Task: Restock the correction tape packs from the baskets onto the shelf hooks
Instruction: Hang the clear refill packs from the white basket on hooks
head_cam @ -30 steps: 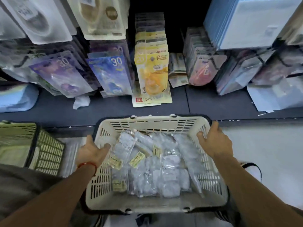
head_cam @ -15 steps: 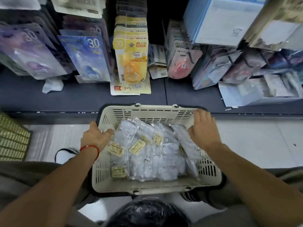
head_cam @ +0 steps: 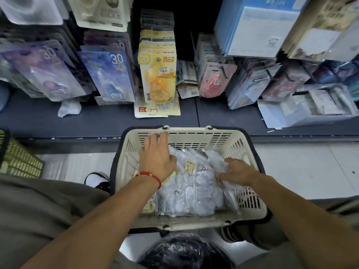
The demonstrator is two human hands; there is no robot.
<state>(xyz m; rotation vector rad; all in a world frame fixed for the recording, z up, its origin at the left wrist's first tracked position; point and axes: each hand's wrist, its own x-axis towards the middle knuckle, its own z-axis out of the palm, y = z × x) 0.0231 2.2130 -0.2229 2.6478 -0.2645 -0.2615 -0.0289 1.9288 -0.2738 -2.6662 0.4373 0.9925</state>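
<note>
Closest to me, at the bottom edge, sits one dark crinkled plastic bag (head_cam: 184, 253), and just beyond it the cream basket (head_cam: 250, 150) rests on the pale floor between my knees. Both my hands are inside it. My left hand (head_cam: 156, 158), with one red string bracelet (head_cam: 150, 175) at the wrist, lies flat with the fingers stretched toward the basket's far wall, the palm resting on the clear bags of correction tape (head_cam: 192, 189); it grips nothing that I can see. My right hand (head_cam: 237, 170) is spread low over the right side of the same pile, fingers loosely extended and touching the plastic, not closed around any bag. I cannot count the bags exactly, since they overlap and my hands cover part of them, but at least four yellow price labels show. To the far left one green basket (head_cam: 17, 158) is cut off by the edge. Past the basket runs the dark shelf (head_cam: 97, 123), and above it hang rows of carded correction tape: purple packs (head_cam: 48, 72) marked 30, blue packs (head_cam: 108, 74) also marked 30, yellow packs (head_cam: 158, 74) marked 20, and pink packs (head_cam: 213, 80). One yellow card lies flat on the shelf beneath the yellow row. Blue boxes (head_cam: 256, 30) overhang at upper right.
</note>
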